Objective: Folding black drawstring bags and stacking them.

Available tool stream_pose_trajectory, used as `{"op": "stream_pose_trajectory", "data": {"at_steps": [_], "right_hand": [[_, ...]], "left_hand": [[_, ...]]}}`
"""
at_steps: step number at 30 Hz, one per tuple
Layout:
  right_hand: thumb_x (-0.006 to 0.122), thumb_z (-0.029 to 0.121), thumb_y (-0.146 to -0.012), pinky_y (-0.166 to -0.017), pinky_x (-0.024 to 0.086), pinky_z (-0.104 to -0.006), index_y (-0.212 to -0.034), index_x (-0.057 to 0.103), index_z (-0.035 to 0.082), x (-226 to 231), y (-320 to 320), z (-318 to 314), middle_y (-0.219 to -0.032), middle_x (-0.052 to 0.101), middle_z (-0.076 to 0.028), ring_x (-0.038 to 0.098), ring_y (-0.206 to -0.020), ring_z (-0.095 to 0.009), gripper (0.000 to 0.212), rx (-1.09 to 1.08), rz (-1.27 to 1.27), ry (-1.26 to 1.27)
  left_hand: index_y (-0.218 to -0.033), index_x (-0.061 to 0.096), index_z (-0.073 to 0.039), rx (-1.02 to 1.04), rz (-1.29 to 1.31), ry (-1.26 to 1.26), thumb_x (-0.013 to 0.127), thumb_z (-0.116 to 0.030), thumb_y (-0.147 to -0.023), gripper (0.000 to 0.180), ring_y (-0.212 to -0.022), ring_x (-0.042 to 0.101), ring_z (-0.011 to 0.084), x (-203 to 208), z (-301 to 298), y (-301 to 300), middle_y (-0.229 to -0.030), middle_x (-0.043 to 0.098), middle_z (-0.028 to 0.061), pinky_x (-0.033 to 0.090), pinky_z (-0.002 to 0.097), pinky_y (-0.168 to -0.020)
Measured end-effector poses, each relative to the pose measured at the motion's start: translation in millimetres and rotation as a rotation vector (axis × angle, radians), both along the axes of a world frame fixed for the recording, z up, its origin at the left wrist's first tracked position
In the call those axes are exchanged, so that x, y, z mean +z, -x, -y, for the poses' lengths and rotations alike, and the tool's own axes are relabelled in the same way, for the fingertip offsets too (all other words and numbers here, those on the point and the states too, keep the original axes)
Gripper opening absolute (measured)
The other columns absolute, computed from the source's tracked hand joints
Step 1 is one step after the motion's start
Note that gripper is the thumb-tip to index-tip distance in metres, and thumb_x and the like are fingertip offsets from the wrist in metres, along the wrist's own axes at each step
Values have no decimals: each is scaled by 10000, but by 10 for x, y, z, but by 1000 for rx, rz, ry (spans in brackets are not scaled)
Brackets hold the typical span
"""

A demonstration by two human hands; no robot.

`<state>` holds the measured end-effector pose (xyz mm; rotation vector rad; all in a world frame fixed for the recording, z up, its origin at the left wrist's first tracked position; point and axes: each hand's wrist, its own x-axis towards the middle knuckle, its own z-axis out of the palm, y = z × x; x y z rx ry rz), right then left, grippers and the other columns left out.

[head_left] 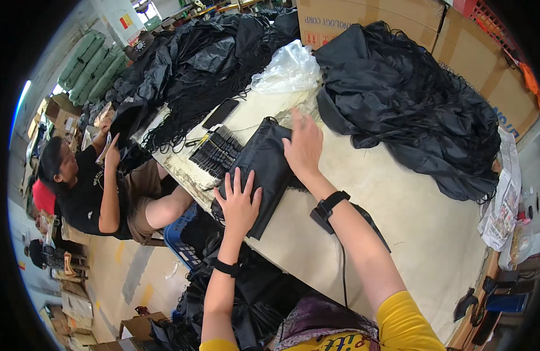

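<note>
A folded bundle of thin black fabric (263, 162) lies at a slant on the pale tabletop before me. My left hand (239, 206) rests flat on its near left part with the fingers spread. At its far right edge is my right hand (304, 145), fingers stretched away from me and thumb apart, the fingertips a little blurred. I see nothing held in either hand. Just left of the bundle sits a tight row of small black pieces (216, 153), whose kind I cannot make out. A dark phone (221, 114) lies behind that row.
Heaps of black fabric with cords lie at the far left (223, 52) and right (404, 111) of the table (399, 234). Between them is a crumpled clear plastic bag (289, 69). Cardboard boxes (369, 20) stand behind. Another person (88, 187) sits at the left, beside a blue crate (182, 238).
</note>
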<state>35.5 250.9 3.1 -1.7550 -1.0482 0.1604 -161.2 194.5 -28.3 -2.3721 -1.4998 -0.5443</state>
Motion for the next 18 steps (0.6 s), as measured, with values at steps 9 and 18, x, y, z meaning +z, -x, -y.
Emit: {"op": "stream_pose_trajectory", "data": {"at_steps": [9, 18], "right_hand": [[445, 658, -872, -1163, 134, -518, -1430, 421, 294, -605, 14, -304, -1539, 301, -56, 275, -1413, -282, 667, 461, 581, 198], [438, 668, -867, -1164, 132, -509, -1428, 425, 308, -607, -7, -272, -1538, 301, -55, 278, -1412, -278, 666, 459, 570, 207]], "left_hand": [[-1386, 490, -177, -58, 107, 101, 617, -383, -862, 577, -1390, 283, 366, 35, 132, -105, -1496, 354, 130, 120, 660, -1072], [-1421, 445, -252, -151, 12, 208, 598, -394, -863, 596, -1398, 257, 379, 59, 445, -102, -1498, 350, 123, 81, 682, -1069]]}}
